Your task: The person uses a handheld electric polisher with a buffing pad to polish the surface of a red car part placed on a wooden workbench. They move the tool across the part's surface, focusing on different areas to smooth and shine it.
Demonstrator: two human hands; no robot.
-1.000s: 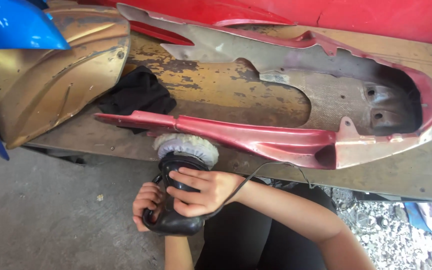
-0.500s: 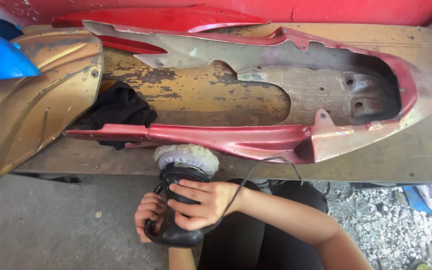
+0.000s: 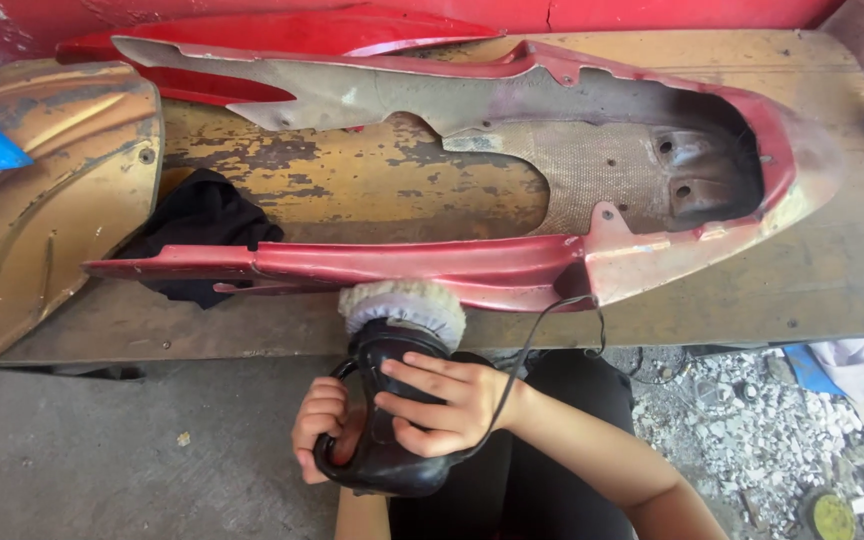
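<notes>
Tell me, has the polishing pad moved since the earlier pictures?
Yes. The polishing pad slid right along the red panel, away from the black cloth.

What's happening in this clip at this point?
A person grips a black handheld polishing machine with both hands: the left hand wraps the loop handle and the right hand lies over the body. Its fluffy white wool pad presses against the lower edge of a long red motorcycle body panel lying on a worn wooden bench. A gold painted panel and a black cloth lie to the left.
</notes>
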